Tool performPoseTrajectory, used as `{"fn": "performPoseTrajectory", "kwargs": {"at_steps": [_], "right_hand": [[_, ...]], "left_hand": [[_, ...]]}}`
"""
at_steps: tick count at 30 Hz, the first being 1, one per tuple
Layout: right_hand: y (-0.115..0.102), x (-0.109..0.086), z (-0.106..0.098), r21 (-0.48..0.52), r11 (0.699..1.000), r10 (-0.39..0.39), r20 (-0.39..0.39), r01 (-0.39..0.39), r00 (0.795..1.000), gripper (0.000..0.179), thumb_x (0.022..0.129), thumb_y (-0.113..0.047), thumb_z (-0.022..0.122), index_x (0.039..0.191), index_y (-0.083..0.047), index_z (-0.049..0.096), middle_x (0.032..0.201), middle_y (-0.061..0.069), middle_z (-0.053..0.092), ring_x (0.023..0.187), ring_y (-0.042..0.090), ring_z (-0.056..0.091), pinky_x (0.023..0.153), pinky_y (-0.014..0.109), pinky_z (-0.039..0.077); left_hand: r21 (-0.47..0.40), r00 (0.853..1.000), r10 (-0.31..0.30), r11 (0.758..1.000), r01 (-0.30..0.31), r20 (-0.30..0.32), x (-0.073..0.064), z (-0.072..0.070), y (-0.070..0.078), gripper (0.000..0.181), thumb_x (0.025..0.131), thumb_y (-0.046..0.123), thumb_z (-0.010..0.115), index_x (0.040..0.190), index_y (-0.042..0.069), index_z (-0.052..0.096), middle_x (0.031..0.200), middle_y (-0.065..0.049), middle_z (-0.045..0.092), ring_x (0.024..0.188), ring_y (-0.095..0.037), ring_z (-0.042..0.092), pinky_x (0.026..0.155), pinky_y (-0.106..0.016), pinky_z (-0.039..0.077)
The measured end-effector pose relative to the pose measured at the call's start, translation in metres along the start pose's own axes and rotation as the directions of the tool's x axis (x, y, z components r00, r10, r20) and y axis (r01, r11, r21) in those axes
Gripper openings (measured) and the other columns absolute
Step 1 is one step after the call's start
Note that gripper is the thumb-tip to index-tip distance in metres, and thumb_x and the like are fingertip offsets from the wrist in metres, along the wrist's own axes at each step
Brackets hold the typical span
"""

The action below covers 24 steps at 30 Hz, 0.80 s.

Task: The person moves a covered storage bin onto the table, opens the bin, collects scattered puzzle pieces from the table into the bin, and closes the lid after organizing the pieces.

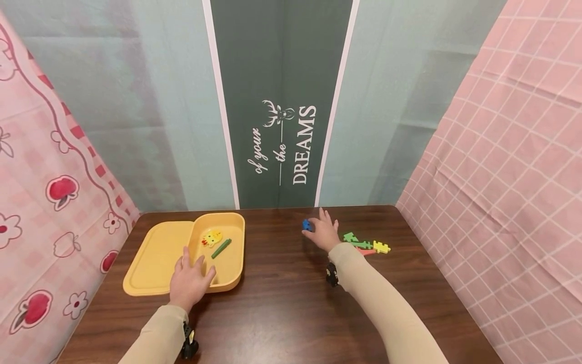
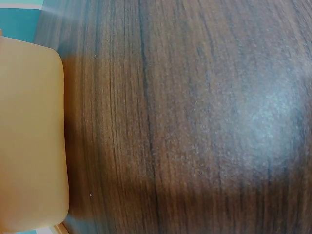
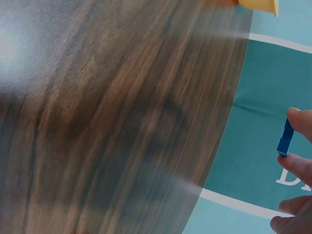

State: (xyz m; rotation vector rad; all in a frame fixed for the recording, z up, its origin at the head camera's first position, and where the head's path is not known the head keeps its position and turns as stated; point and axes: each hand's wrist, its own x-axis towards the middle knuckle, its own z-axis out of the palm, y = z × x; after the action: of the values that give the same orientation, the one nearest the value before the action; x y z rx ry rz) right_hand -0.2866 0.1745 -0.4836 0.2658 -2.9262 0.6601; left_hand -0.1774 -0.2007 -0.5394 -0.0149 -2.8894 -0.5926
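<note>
Between thumb and index finger, my right hand (image 1: 324, 233) pinches a small blue puzzle piece (image 1: 306, 225) above the back of the table. In the right wrist view the same blue piece (image 3: 286, 136) appears edge-on between the fingertips. My left hand (image 1: 187, 284), fingers spread and nothing held, is at the front left of a yellow box (image 1: 238, 263); whether it touches the box I cannot tell. Inside the box lie a yellow animal-shaped piece (image 1: 211, 238) and a dark green stick-like piece (image 1: 222, 248). The left wrist view shows the box's outer wall (image 2: 31, 136).
A flat yellow lid (image 1: 152, 263) lies left of the box. Behind the right wrist are green puzzle pieces (image 1: 350, 237), a yellow piece (image 1: 381, 247) and a red one (image 1: 367, 252). Hanging cloths border the brown wooden table (image 1: 277, 308) at the back and both sides.
</note>
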Motion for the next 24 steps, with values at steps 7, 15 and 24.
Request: {"fn": "performPoseTrajectory", "kwargs": {"at_steps": [7,15,24], "right_hand": [[-0.014,0.002,0.0,0.002,1.0,-0.002,0.017,0.002,1.0,0.052,0.084,-0.036,0.068,0.124,-0.005,0.059,0.151,0.022,0.019,0.138,0.038,0.015,0.102,0.066,0.006],[-0.025,0.005,0.005,-0.006,0.999,-0.031,0.004,0.031,0.999,0.051,0.083,-0.036,0.068,0.122,-0.006,0.061,0.149,0.024,0.022,0.137,0.04,0.018,0.102,0.067,0.009],[-0.043,0.006,0.008,-0.001,1.0,-0.025,0.047,0.025,0.999,0.051,0.084,-0.037,0.068,0.124,-0.007,0.06,0.15,0.022,0.021,0.138,0.037,0.016,0.103,0.065,0.007]], "left_hand": [[-0.01,1.0,0.004,1.0,-0.004,-0.015,0.001,0.0,-0.001,0.06,0.091,0.045,0.046,0.125,-0.003,0.054,0.146,-0.036,0.01,0.121,-0.055,0.026,0.09,-0.064,0.032],[-0.006,1.0,0.007,1.0,-0.007,-0.011,0.004,0.0,-0.003,0.063,0.091,0.048,0.043,0.126,-0.003,0.053,0.146,-0.036,0.009,0.121,-0.055,0.026,0.09,-0.064,0.033],[-0.008,1.0,0.007,1.0,-0.007,-0.011,0.005,-0.002,-0.004,0.061,0.091,0.046,0.044,0.126,-0.003,0.053,0.146,-0.036,0.009,0.121,-0.055,0.026,0.089,-0.064,0.032]]}}
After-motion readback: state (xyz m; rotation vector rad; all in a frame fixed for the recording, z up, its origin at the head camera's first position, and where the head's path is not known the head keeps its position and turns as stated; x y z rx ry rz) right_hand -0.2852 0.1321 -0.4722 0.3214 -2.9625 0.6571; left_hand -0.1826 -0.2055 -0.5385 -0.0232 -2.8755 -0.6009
